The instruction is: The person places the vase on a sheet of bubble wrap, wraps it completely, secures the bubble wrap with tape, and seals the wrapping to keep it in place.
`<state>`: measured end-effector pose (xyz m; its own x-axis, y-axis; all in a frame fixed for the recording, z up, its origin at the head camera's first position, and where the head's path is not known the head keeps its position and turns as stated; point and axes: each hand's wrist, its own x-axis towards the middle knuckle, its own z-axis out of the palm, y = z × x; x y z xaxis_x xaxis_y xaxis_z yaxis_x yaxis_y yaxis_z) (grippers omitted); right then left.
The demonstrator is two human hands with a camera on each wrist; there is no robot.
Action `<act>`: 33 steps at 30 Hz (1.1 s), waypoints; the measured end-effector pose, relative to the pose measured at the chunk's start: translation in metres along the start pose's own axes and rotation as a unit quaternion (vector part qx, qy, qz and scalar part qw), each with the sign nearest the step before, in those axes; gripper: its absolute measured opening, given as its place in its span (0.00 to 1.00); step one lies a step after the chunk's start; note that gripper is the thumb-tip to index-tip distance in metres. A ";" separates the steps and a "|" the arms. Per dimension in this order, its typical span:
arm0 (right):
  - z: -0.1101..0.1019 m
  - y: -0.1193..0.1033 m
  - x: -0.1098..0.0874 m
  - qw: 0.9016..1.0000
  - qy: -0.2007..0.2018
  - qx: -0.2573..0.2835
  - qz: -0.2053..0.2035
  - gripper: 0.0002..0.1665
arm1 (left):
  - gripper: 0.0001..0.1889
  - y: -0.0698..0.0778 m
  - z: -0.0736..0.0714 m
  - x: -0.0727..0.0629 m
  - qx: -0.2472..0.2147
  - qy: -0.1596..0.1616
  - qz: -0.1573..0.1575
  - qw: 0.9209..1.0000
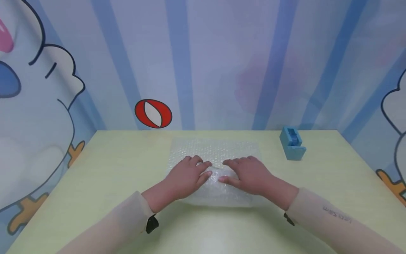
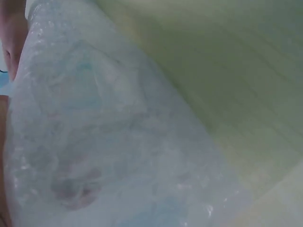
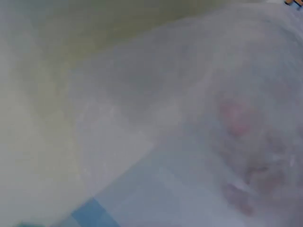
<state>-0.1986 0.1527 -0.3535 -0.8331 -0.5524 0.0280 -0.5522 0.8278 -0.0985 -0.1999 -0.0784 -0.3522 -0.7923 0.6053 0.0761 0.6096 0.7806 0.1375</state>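
Observation:
A sheet of clear bubble wrap (image 1: 215, 150) lies in the middle of the table, its near part raised and folded over. My left hand (image 1: 187, 178) grips the fold from the left, thumb on the near side and fingers bent over the far side. From the right, my right hand (image 1: 252, 176) holds the same fold in a matching way, the two thumbs a short gap apart. Close up in the left wrist view, the bubble wrap (image 2: 118, 142) hangs as a cloudy flap with blurred shapes behind it. The right wrist view shows the bubble wrap (image 3: 142, 94) blurred; whatever lies inside the fold is hidden.
A blue tape dispenser (image 1: 293, 144) stands at the back right of the pale yellow table (image 1: 133, 155). Behind the table rises a blue striped backdrop (image 1: 215, 70) with cartoon figures on both sides.

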 end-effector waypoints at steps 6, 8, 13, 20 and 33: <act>0.002 -0.012 -0.026 0.959 0.199 -0.192 -0.061 0.31 | 0.23 -0.005 -0.004 0.010 -0.052 -0.042 -0.013 0.998; 0.004 -0.018 -0.037 0.958 0.199 -0.194 -0.069 0.35 | 0.23 -0.006 -0.005 0.012 -0.062 -0.053 -0.016 0.997; 0.012 -0.025 -0.055 0.981 0.113 -0.146 -0.056 0.56 | 0.22 -0.006 -0.008 0.012 -0.077 -0.074 -0.017 0.994; 0.017 -0.014 -0.050 0.987 0.094 -0.092 -0.096 0.63 | 0.22 -0.006 -0.009 0.007 -0.074 -0.075 -0.002 0.994; 0.012 -0.019 -0.029 0.998 -0.010 -0.056 -0.019 0.59 | 0.21 -0.006 -0.007 0.005 -0.091 -0.054 -0.018 0.994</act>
<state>-0.1635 0.1519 -0.3639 -0.8110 -0.5849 0.0097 -0.5848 0.8111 0.0137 -0.2081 -0.0810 -0.3458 -0.8009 0.5977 -0.0376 0.5579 0.7675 0.3156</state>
